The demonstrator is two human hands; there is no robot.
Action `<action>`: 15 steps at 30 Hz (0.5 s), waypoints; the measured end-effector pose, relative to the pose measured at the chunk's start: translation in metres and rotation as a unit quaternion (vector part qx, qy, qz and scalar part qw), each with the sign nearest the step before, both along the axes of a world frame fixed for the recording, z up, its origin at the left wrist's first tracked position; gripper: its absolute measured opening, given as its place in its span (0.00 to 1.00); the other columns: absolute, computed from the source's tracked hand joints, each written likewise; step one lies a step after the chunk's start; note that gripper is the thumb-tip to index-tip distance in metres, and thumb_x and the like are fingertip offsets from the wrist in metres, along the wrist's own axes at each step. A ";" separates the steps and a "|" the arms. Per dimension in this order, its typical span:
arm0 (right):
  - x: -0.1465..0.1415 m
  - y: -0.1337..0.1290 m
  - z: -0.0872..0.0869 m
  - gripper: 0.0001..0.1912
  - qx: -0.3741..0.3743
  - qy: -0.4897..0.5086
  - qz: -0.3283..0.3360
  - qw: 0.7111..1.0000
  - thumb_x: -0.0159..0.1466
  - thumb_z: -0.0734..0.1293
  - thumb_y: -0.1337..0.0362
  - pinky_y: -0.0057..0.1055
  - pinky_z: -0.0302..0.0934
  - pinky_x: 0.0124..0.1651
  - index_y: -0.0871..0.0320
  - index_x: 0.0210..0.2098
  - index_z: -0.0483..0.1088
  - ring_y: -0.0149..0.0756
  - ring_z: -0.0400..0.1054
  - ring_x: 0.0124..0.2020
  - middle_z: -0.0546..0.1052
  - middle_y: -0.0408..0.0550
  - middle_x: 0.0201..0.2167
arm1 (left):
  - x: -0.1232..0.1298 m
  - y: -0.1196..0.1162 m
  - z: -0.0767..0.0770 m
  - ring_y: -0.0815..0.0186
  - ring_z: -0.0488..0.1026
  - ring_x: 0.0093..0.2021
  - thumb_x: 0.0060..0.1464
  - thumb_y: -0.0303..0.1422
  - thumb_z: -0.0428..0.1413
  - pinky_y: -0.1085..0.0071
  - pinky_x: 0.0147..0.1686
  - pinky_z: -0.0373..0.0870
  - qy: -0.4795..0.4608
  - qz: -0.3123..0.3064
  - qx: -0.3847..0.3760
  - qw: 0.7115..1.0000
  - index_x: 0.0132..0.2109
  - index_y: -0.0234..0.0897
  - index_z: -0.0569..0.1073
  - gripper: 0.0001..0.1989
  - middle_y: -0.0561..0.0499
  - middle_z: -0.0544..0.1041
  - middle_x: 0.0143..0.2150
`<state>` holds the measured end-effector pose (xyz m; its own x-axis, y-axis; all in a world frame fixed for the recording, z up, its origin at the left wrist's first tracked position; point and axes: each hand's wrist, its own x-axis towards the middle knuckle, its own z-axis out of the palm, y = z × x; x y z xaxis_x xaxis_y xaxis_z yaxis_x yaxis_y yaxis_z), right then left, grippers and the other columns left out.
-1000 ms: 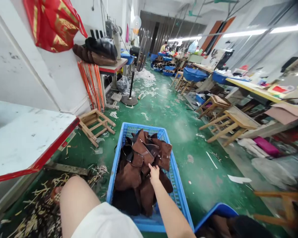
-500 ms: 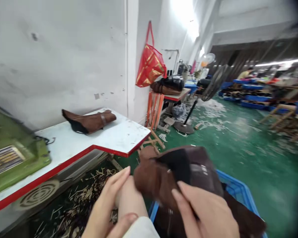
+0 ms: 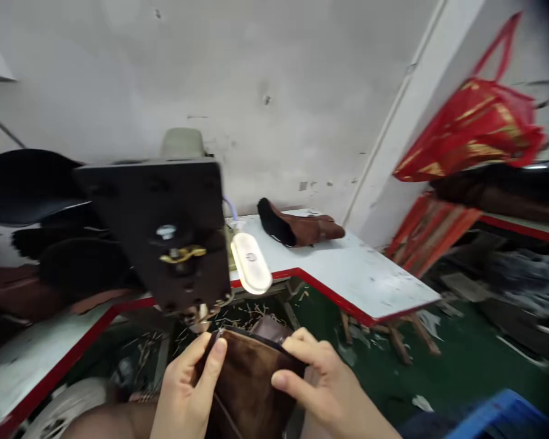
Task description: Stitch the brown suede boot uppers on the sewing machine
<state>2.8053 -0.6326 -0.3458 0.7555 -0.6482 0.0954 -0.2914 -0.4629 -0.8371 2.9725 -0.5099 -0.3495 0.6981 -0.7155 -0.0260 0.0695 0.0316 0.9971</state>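
A brown boot upper [image 3: 251,378] is held low in front of me, its top edge toward the machine. My left hand [image 3: 190,384] pinches the left corner of that edge between thumb and fingers. At the right end of the edge, my right hand [image 3: 320,378] grips with its fingers behind and thumb in front. Just beyond my left hand stands the dark head of a sewing machine [image 3: 165,225], with a lit lamp [image 3: 251,262] at its right side. The upper's lower part runs out of view.
Another brown boot upper [image 3: 308,227] lies on the white, red-edged table [image 3: 361,277]. Dark boot pieces [image 3: 82,268] are piled left of the machine. A red bag [image 3: 480,131] hangs at right. Part of a blue crate [image 3: 498,417] shows low at right. Scraps litter the green floor.
My view has swung left from the crate to the sewing machine. The boot upper has come from over the crate to the machine; my left hand now grips it too.
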 end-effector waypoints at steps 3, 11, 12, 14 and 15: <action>0.017 -0.009 0.007 0.12 0.009 0.001 -0.024 1.000 0.63 0.70 0.51 0.37 0.59 0.42 0.51 0.29 0.77 0.42 0.67 0.36 0.73 0.45 0.31 | 0.014 0.004 0.009 0.63 0.71 0.33 0.54 0.47 0.62 0.77 0.34 0.67 -0.022 -0.044 0.018 0.999 0.31 0.37 0.79 0.16 0.52 0.72 0.27; 0.040 -0.032 0.030 0.12 -0.030 0.001 -0.006 1.000 0.62 0.70 0.53 0.40 0.60 0.39 0.49 0.25 0.77 0.46 0.68 0.36 0.75 0.46 0.28 | 0.022 0.014 0.013 0.69 0.46 0.27 0.58 0.48 0.52 0.70 0.24 0.46 -0.076 -0.017 0.117 0.990 0.25 0.40 0.49 0.25 0.54 0.45 0.26; 0.041 -0.033 0.031 0.12 -0.034 0.001 -0.005 0.999 0.61 0.71 0.54 0.40 0.60 0.38 0.49 0.24 0.76 0.46 0.68 0.35 0.75 0.46 0.27 | 0.022 0.014 0.012 0.69 0.46 0.27 0.59 0.49 0.52 0.69 0.24 0.46 -0.081 -0.011 0.123 0.989 0.25 0.39 0.49 0.25 0.54 0.45 0.26; 0.044 -0.035 0.034 0.12 -0.041 0.009 0.001 0.999 0.61 0.71 0.54 0.40 0.61 0.38 0.49 0.23 0.76 0.46 0.68 0.35 0.75 0.46 0.27 | 0.023 0.016 0.010 0.68 0.46 0.27 0.59 0.49 0.51 0.70 0.24 0.46 -0.089 -0.009 0.132 0.987 0.25 0.39 0.51 0.25 0.54 0.46 0.26; 0.046 -0.035 0.034 0.12 -0.040 0.016 0.006 0.999 0.62 0.71 0.53 0.40 0.61 0.38 0.49 0.24 0.77 0.47 0.68 0.35 0.76 0.47 0.28 | 0.024 0.017 0.009 0.68 0.46 0.27 0.59 0.50 0.51 0.70 0.24 0.47 -0.089 -0.011 0.132 0.987 0.25 0.39 0.51 0.25 0.54 0.47 0.26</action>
